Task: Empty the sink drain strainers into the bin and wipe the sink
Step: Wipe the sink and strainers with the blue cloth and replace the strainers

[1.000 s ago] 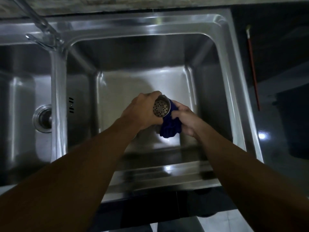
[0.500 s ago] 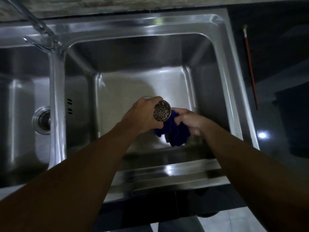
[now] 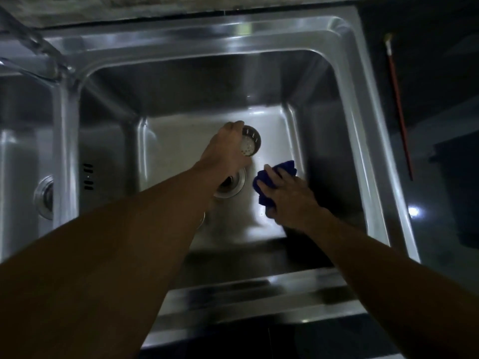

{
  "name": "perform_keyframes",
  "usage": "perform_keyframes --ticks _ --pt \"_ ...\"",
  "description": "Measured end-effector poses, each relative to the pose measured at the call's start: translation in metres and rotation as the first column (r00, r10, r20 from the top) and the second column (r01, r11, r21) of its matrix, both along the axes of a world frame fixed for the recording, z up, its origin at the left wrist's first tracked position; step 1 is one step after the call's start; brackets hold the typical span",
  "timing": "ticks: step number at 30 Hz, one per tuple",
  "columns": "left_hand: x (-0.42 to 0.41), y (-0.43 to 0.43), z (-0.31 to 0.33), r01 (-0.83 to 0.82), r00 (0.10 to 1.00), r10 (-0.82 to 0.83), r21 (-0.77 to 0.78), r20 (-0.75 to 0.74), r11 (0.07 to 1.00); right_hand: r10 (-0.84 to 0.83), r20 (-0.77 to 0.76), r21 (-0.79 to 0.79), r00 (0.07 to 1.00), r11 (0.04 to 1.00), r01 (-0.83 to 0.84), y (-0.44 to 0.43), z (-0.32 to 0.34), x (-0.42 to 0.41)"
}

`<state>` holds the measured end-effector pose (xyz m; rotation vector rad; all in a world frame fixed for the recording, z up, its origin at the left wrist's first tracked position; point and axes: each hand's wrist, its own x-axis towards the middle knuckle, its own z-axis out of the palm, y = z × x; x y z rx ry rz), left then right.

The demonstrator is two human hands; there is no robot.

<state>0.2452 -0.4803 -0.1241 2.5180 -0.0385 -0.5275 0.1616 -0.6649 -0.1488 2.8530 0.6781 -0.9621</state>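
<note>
I look down into the right basin of a steel double sink point(image 3: 344, 81). My left hand point(image 3: 225, 149) grips a perforated metal drain strainer point(image 3: 250, 143), held low over the basin floor just beyond the open drain hole point(image 3: 237, 183), which my wrist partly covers. To the right of that drain, my right hand point(image 3: 287, 195) presses a dark blue cloth point(image 3: 274, 174) flat on the basin floor. The two hands are apart.
The left basin has its own drain point(image 3: 44, 198) and overflow slots point(image 3: 87, 176). A faucet point(image 3: 33, 58) stands at the upper left on the divider. A red-handled brush point(image 3: 398, 104) lies on the dark counter to the right, near a dark bin point(image 3: 458, 193).
Both hands dropped deeper into the basin and separated. The strainer moved away from the cloth toward the drain, and the cloth went down onto the basin floor at the right.
</note>
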Motion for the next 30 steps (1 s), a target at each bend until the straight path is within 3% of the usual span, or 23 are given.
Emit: perform_keyframes --ticks 4,12,22,27,30 --pt "0.016 -0.012 -0.012 0.035 0.998 -0.035 -0.01 0.058 0.999 0.07 0.133 0.065 0.989 0.995 -0.079 -0.001 -0.031 -0.017" --pt "0.033 -0.023 -0.026 0.049 0.997 -0.049 0.0 0.067 0.999 0.083 0.123 0.092 0.989 0.991 -0.095 -0.004 -0.045 -0.019" --pt "0.023 -0.019 -0.032 -0.068 0.998 0.067 -0.14 -0.014 0.988 0.059 0.089 0.12 0.994 0.99 -0.07 -0.005 -0.046 -0.015" --pt "-0.013 0.023 -0.017 -0.077 0.996 0.076 0.033 0.037 0.996 -0.002 0.029 0.159 1.0 0.987 -0.003 -0.002 -0.039 -0.013" --pt "-0.053 0.066 -0.01 -0.021 0.999 0.026 0.117 -0.039 0.993 -0.022 -0.013 0.176 1.0 0.984 0.024 0.0 -0.036 -0.009"
